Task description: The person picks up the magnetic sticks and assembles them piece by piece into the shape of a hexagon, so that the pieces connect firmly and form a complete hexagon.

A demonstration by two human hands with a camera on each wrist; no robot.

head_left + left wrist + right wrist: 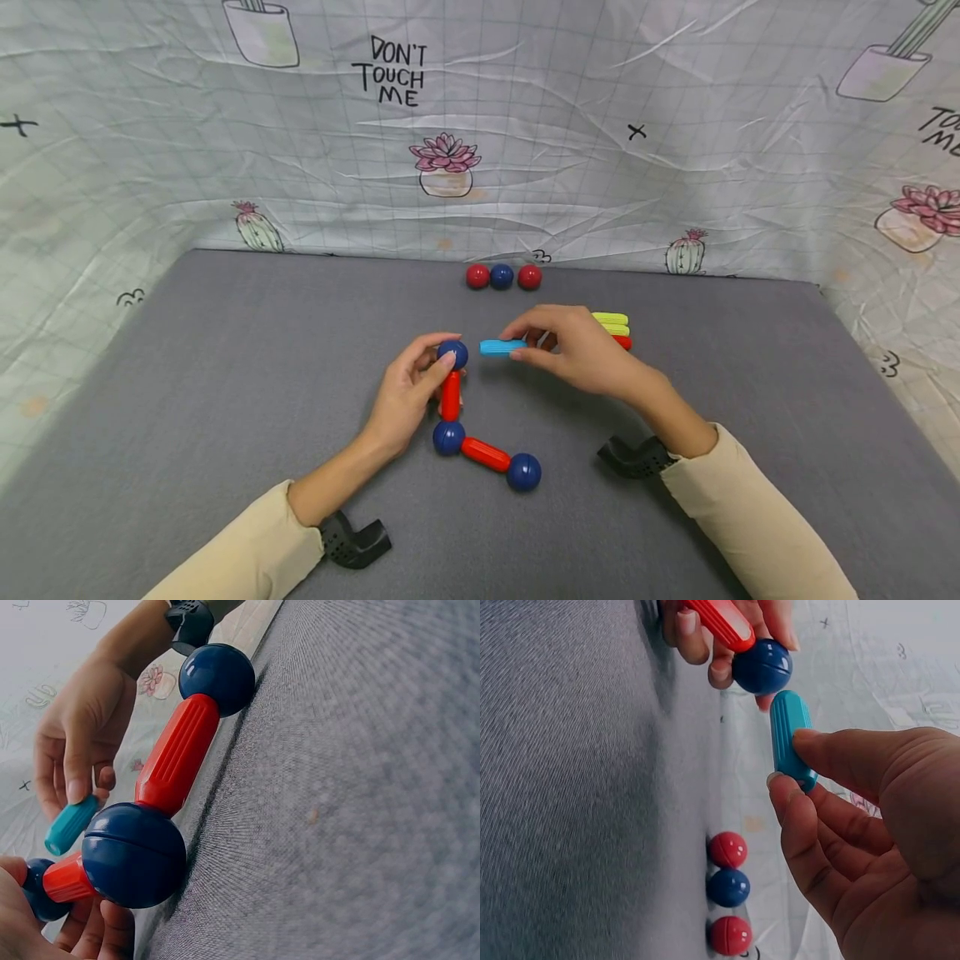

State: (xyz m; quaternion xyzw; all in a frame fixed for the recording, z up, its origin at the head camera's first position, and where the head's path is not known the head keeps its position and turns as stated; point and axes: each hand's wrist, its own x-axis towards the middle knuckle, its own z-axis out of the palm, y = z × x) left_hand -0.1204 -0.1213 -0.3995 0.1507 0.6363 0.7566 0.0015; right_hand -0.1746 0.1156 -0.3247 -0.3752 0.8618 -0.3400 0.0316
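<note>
While the right hand (573,346) pinches a ribbed light-blue rod (497,347) between thumb and fingers, I see from my end its tip just apart from a glossy dark-blue ball (459,352), which the left hand (407,390) grips with curled fingers. Fluted red rods (486,454) link that ball to two more smooth balls (448,438); the surface (225,417) below is grey, woven-looking. Yellow rods (612,318), probably ribbed alike, lie partly hidden behind the right hand.
</note>
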